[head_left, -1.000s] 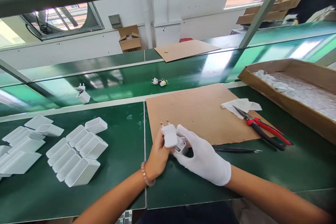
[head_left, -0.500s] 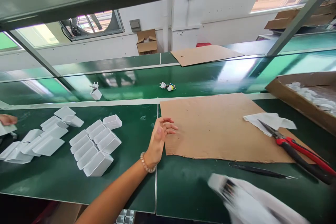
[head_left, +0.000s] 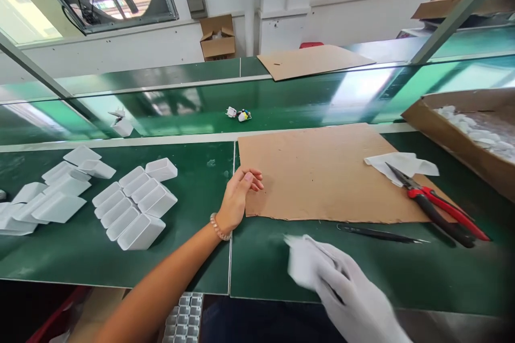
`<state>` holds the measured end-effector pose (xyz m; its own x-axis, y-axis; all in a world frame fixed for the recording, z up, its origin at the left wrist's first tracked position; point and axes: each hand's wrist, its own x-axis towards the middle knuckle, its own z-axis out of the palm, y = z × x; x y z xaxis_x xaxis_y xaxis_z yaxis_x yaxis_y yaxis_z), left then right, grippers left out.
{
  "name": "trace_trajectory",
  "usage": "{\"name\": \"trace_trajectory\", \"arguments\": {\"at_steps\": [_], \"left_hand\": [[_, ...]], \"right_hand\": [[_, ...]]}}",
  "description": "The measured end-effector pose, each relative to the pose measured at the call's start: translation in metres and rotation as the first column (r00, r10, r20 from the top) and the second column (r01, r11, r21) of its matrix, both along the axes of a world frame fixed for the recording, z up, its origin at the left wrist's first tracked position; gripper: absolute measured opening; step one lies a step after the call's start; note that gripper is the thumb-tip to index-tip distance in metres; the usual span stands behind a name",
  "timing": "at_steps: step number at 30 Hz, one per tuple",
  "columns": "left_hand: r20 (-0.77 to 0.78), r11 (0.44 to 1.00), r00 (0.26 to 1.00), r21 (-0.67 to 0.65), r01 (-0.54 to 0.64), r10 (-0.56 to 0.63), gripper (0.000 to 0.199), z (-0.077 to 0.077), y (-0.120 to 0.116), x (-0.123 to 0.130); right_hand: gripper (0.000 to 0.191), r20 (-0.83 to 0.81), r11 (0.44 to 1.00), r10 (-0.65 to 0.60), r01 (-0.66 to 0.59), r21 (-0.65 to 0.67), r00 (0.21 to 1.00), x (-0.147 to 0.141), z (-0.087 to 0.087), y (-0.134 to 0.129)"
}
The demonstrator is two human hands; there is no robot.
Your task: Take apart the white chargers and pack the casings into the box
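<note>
Blurred right grip (head_left: 348,284), blurred white piece (head_left: 301,263), cropped tray (head_left: 458,142)

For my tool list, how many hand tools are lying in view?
2: the pliers, across the right edge of the cardboard sheet; the tweezers, along its near edge. A dark object, cut off at left, is unclear; others may be hidden.

From the left hand (head_left: 237,195), bare table (head_left: 197,198) lies open at nine o'clock until white cases (head_left: 140,228) block it; the flat cardboard sheet (head_left: 314,171) leaves passage towards two; pliers (head_left: 420,199) obstruct three; the gloved right hand (head_left: 354,289) bars four.
</note>
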<state>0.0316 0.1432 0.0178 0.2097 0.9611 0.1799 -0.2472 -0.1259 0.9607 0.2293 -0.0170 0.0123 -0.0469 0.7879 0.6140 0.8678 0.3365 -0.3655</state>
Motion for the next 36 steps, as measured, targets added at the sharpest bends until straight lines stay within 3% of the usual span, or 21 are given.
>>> {"name": "trace_trajectory", "arguments": {"at_steps": [3,5,8,10,13,16,21,29,33,36], "left_hand": [[-0.029,1.000,1.000,-0.006,0.002,-0.002,0.033,0.001,-0.001,0.000],[-0.039,1.000,0.999,-0.015,0.019,-0.019,0.032,0.000,-0.002,0.001],[-0.077,0.999,0.996,0.010,0.039,-0.038,0.029,-0.002,-0.002,0.000],[-0.110,0.998,0.993,0.043,0.048,-0.043,0.027,-0.003,0.000,-0.001],[-0.144,0.997,0.988,0.059,0.058,-0.049,0.025,-0.003,0.001,-0.003],[-0.175,0.996,0.983,0.056,0.069,-0.058,0.024,-0.003,0.001,-0.005],[-0.265,0.993,0.964,0.107,0.051,-0.021,0.019,0.005,0.001,-0.006],[-0.327,0.985,0.944,0.169,0.022,0.035,0.012,0.013,0.002,-0.004],[-0.494,0.940,0.866,0.324,0.106,0.072,0.010,0.027,0.002,-0.001],[-0.728,0.796,0.665,0.497,0.345,0.166,0.016,0.046,0.019,0.000]], "right_hand": [[0.025,0.121,0.994,0.095,-0.089,-0.057,0.988,-0.005,-0.004,0.008],[0.027,0.100,0.987,0.139,-0.129,-0.099,0.985,-0.005,-0.008,0.010],[0.036,-0.161,0.987,0.039,-0.064,-0.151,0.986,-0.004,-0.016,0.006],[0.048,-0.316,0.977,-0.054,-0.016,-0.213,0.947,-0.003,-0.020,0.003],[0.058,-0.397,0.950,-0.065,-0.065,-0.307,0.916,-0.001,-0.019,0.001],[0.054,-0.344,0.946,-0.056,-0.060,-0.318,0.937,0.004,-0.012,0.000],[0.031,-0.153,0.986,0.020,-0.045,-0.163,0.988,0.013,-0.008,-0.007],[0.033,-0.044,0.980,0.121,-0.127,-0.156,0.992,0.004,0.000,0.006],[0.044,-0.069,0.955,0.119,-0.133,-0.265,0.991,0.002,-0.001,0.012],[0.051,-0.150,0.936,0.117,-0.160,-0.314,0.982,0.005,-0.001,0.012]]}}
